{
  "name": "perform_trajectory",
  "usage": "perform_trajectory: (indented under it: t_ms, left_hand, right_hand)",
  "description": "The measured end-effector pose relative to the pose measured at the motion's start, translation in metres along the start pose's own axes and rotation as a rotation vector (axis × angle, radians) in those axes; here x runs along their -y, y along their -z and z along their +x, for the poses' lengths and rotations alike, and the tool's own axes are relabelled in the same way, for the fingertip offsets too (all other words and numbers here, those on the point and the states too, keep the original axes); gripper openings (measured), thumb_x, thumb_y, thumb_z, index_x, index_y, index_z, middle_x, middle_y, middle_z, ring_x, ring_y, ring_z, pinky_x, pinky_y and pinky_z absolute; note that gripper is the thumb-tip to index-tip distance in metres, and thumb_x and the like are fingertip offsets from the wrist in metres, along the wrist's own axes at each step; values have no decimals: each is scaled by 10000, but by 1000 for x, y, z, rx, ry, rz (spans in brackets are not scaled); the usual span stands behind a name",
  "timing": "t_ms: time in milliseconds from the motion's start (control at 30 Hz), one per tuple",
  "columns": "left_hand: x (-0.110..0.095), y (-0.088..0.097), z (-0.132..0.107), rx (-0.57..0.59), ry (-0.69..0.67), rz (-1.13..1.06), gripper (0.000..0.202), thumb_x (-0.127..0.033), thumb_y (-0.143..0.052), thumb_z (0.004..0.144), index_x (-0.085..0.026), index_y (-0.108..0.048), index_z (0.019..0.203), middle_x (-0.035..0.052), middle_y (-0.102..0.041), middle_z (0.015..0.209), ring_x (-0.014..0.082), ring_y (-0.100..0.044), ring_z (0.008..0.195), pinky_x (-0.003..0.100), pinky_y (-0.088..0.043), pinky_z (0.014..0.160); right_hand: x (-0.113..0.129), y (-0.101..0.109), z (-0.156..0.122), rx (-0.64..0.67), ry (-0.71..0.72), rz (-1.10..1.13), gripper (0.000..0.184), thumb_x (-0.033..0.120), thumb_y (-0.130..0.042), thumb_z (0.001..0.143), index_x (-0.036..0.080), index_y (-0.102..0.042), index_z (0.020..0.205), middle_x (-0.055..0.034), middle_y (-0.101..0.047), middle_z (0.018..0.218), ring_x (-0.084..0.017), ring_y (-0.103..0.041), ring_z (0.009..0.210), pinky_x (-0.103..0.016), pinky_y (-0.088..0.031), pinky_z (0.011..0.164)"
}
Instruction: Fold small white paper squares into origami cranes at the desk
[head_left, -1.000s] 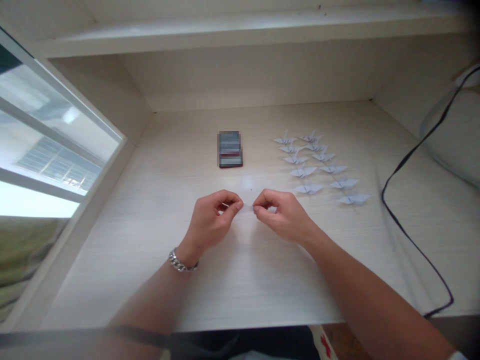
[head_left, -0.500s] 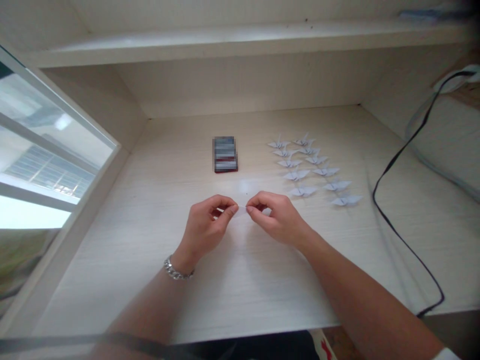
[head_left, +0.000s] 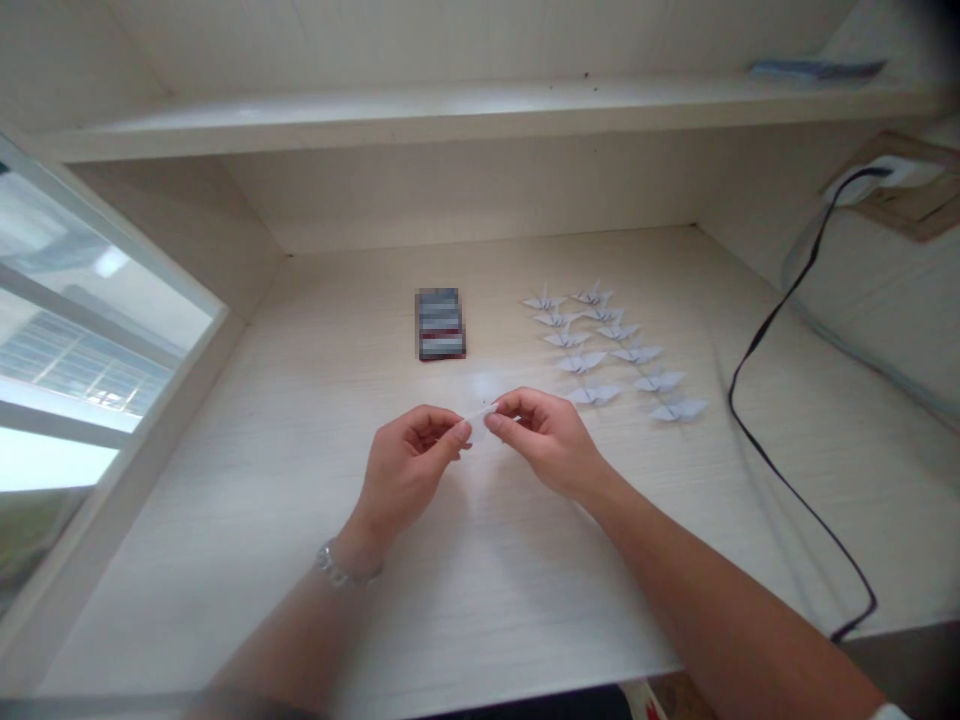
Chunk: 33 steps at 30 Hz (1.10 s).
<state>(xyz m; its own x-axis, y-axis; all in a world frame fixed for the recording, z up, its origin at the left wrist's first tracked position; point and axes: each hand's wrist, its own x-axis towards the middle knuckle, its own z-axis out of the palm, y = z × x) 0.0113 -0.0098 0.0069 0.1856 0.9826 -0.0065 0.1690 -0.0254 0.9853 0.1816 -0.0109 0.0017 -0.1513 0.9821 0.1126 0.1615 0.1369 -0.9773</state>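
Between my two hands is a small piece of white paper [head_left: 480,421], held above the desk. My left hand [head_left: 416,455], with a silver chain bracelet [head_left: 346,565] at its wrist, pinches the paper's left end between thumb and fingers. On the right end, the thumb and index finger of my right hand [head_left: 547,440] are closed. The fingers cover much of the paper, so its folds cannot be made out. Several white paper cranes [head_left: 594,395] stand in two slanting rows just beyond my right hand.
A dark, blurred-out box-like object [head_left: 441,325] lies behind my left hand. A black cable [head_left: 769,420] hangs from a wall socket [head_left: 900,180] down the right side. A shelf [head_left: 450,125] crosses above the desk [head_left: 247,480]; a window [head_left: 82,340] is at left.
The paper shows more between my fingers and is tilted up at the right. My left hand sits slightly lower. The whole view has shifted, with the scene lower and a little left.
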Motion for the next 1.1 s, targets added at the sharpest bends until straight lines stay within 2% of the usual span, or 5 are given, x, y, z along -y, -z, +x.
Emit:
perform_trajectory:
  t_ms: [233,433,667,867,1100]
  left_hand:
    - [3,-1,-1,137,72,-19,141,-272,-621,753,-143,-586,798,27,-648,674,130,-612,624,243,-492,594]
    - [0,-2,0,65,113,-96,159,-282,-624,748,-134,-589,794,35,-651,665,147,-629,621,257,-509,586]
    - [4,0,2,106,173,-351,182,-272,-645,735,-141,-602,854,47,-669,739,163,-653,666,311,-530,675]
    - [7,-3,1,62,136,-392,176,-232,-664,722,-142,-595,857,39,-678,765,153,-659,680,311,-543,702]
    - [5,-8,1,23,74,-348,167,-209,-659,724,-139,-602,865,30,-674,793,143,-655,698,308,-547,719]
  right_hand:
    - [1,-1,0,-6,-3,6,117,266,-533,816,167,-589,786,4,-576,697,-102,-526,633,-230,-414,570]
    - [-5,-4,1,7,-67,143,167,238,-594,763,158,-586,909,-23,-618,774,-128,-590,702,-258,-481,631]
    - [-5,-6,0,-5,-66,163,230,279,-608,758,163,-638,954,-43,-659,809,-133,-613,665,-279,-513,618]
    - [2,-11,-3,-170,2,35,186,274,-652,732,174,-673,888,-57,-674,843,-159,-626,754,-287,-516,686]
    - [8,-12,-7,-228,150,-149,173,208,-595,789,224,-696,928,-51,-662,877,-165,-615,815,-300,-499,744]
